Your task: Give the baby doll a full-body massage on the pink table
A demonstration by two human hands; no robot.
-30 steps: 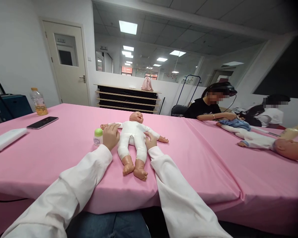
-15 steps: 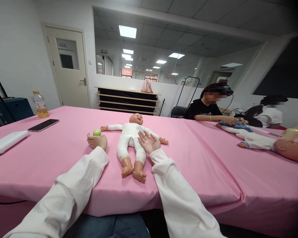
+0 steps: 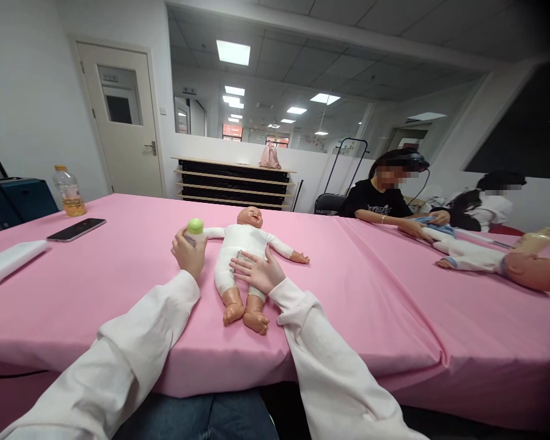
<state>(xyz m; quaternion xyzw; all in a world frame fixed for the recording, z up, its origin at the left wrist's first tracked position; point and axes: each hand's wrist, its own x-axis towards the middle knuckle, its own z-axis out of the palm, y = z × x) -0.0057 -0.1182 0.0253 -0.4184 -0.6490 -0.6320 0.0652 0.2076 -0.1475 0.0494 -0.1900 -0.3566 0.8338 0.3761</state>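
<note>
Pink table point(image 3: 371, 287): green-capped bottle point(image 3: 194, 231) in left hand point(image 3: 189, 253), contents hidden.

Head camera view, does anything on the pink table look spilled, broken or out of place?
Nothing stands out. The doll lies face up on the pink table, the left hand holds a small green-capped bottle upright, and the right hand rests open on the doll.
</note>
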